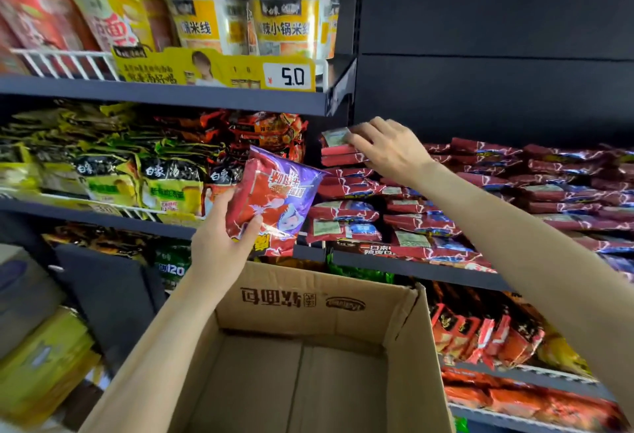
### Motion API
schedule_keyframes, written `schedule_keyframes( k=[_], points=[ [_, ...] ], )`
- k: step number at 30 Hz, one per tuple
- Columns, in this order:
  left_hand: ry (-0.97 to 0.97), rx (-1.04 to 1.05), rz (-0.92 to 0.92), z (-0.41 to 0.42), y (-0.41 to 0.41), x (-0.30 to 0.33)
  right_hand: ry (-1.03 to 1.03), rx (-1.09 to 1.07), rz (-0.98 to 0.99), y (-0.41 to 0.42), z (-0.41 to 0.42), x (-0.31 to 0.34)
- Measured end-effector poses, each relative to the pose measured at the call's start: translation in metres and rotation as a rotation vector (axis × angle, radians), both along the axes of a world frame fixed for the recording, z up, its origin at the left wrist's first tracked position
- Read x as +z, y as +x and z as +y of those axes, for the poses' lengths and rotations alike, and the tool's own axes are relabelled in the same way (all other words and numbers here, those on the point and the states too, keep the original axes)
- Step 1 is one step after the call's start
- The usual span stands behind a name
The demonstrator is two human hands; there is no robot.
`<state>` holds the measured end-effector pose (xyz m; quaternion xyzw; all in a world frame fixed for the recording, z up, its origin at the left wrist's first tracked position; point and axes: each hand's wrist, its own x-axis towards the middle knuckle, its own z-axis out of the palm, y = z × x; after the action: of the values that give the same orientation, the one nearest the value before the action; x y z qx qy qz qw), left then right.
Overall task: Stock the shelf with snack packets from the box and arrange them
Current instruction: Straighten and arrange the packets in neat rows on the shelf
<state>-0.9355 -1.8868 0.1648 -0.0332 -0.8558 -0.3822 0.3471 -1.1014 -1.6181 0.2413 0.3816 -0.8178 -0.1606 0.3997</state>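
at the shelf front, the last packet is held while the stack is steadied

to the left, a red-and-purple snack packet [274, 199] is gripped by the left hand [219, 244], thumb curled over its lower edge, long axis tilted up toward the right. below, the cardboard box [308, 302] looks emptied. to the right, the stacked red packets [346, 155] are touched by the right hand [387, 151], fingers fairly straight on the top one. the stack lies up and right of the held packet, so the left hand is judged nearer for placing.

Yellow-labelled noodle cups [274, 26] above a yellow price tag [288, 76] reading 5.0, green and yellow noodle packs [113, 179] stacked one shelf lower, orange-red packets [487, 333] at lower right.
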Motion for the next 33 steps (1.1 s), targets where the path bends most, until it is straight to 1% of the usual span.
schedule_keyframes(
  k=[2,4,8,11,13,16,18,21,23,24,25,28,30,32,33],
  points=[
    [0.003,0.008,0.001,0.001,-0.005,-0.001,0.017,-0.031,-0.004,-0.024,-0.008,-0.008],
    [0.008,0.030,-0.005,-0.001,-0.009,-0.003,0.018,-0.085,-0.062,-0.045,-0.018,-0.013],
    [0.016,0.049,0.002,-0.007,-0.016,-0.003,0.010,-0.257,-0.367,-0.068,-0.032,-0.027],
    [-0.014,0.053,0.039,-0.006,-0.020,-0.005,0.015,-0.285,-0.494,-0.073,-0.029,-0.034],
    [-0.115,0.077,0.112,-0.002,-0.022,-0.004,-0.063,-0.252,-0.575,-0.066,-0.019,-0.034],
    [-0.445,0.091,0.362,0.009,-0.030,0.001,-0.258,-0.140,-0.599,-0.043,0.004,-0.029],
    [-0.615,0.027,0.520,0.018,-0.039,0.008,-0.364,-0.023,-0.633,-0.023,0.022,-0.025],
    [-0.709,-0.076,0.648,0.033,-0.057,0.021,-0.513,0.165,-0.790,0.012,0.045,-0.019],
    [-0.728,-0.117,0.666,0.044,-0.074,0.028,-0.634,0.283,-0.887,0.035,0.055,-0.018],
    [-0.730,-0.137,0.657,0.049,-0.084,0.031,-0.667,0.324,-0.878,0.042,0.057,-0.018],
    [-0.728,-0.154,0.649,0.055,-0.094,0.034,-0.675,0.345,-0.826,0.046,0.058,-0.018],
    [-0.695,-0.155,0.599,0.075,-0.121,0.039,-0.730,0.330,-0.608,0.039,0.056,-0.017],
    [-0.576,-0.078,0.464,0.089,-0.134,0.043,-0.810,0.309,-0.476,0.027,0.058,-0.013],
    [-0.414,0.034,0.267,0.096,-0.146,0.042,-0.877,0.277,-0.344,0.015,0.065,-0.009],
    [-0.370,0.070,0.174,0.095,-0.151,0.038,-0.908,0.261,-0.284,0.010,0.069,-0.006]
  ],
)
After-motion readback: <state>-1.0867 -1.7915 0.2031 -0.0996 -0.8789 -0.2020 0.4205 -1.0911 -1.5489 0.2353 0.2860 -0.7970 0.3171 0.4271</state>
